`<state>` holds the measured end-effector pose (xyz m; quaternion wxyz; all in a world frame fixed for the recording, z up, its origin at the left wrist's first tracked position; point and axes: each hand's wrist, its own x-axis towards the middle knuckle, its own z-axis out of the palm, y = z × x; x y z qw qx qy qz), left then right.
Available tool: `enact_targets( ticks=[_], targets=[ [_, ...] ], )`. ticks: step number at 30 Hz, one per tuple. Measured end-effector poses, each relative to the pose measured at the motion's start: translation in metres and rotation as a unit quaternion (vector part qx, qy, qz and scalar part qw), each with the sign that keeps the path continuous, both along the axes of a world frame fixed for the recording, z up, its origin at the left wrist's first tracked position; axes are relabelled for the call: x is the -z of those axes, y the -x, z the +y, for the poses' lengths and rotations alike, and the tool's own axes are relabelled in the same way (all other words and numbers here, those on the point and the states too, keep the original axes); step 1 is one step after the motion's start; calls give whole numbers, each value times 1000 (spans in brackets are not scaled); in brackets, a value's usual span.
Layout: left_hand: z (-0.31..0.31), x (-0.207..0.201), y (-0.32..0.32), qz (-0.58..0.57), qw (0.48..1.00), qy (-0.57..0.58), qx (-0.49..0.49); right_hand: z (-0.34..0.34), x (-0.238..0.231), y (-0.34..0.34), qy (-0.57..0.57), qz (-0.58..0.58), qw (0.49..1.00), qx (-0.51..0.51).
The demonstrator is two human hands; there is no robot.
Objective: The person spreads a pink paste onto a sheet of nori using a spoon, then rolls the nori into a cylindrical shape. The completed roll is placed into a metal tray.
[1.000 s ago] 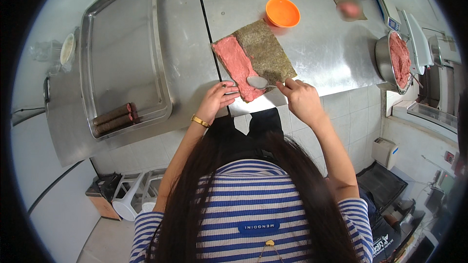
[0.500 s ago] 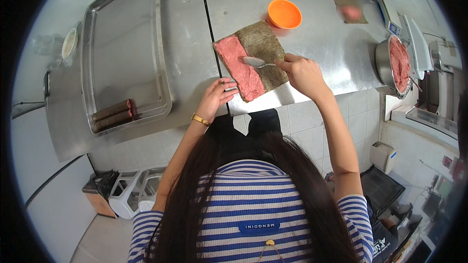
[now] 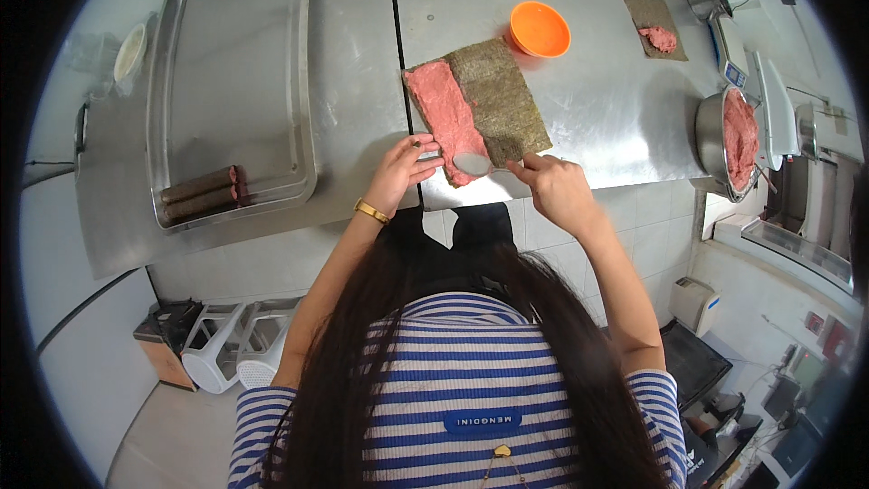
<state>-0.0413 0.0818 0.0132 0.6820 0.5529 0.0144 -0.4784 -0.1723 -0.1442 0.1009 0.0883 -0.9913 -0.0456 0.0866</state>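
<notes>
A dark green seaweed sheet (image 3: pixel 509 95) lies on the steel table near me. Pink meat paste (image 3: pixel 446 105) covers its left part in a flattened band; the right part is bare. My right hand (image 3: pixel 559 188) grips the handle of a metal spoon (image 3: pixel 472 164), whose bowl rests on the near end of the paste. Beside the sheet's near left edge is my left hand (image 3: pixel 400 170), fingers stretched out and apart, the tips at the paste's edge. It holds nothing that I can see.
An orange bowl (image 3: pixel 540 29) stands just beyond the sheet. At left, a large metal tray (image 3: pixel 310 127) carries two seaweed rolls (image 3: pixel 201 195). Far right are another seaweed sheet (image 3: pixel 644 9) with a meat lump, a scale (image 3: pixel 730 50) and a metal bowl (image 3: pixel 712 131) of meat paste.
The spoon in my right hand has moved from the middle of the paste toward me, to its near end. My left hand stays by the sheet's edge. The view has shifted slightly.
</notes>
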Motion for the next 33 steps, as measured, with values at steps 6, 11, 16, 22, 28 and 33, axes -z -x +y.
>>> enact_targets(
  ticks=[6, 11, 16, 22, 28, 33],
  targets=[
    [0, 5, -1, 3, 1000, 8, -3, 0, -4, 6, 12, 7, 1000, -26],
    [1, 2, -2, 2, 1000, 2, 8, -9, -11, 5, 57, -29, 995, -78],
    [0, 0, -4, 2, 1000, -6, 10, -25, -16, 3, 78, -54, 993, -76],
    [1, 1, -5, 2, 1000, -3, 17, -34, -21, 3, 73, -37, 996, -24],
    [1, -3, -6, 0, 1000, -3, 22, -10, -5, 8, 31, -38, 999, -24],
    [3, -2, -6, 3, 1000, -3, 24, -10, -4, 14, 55, -57, 996, -34]
  ],
)
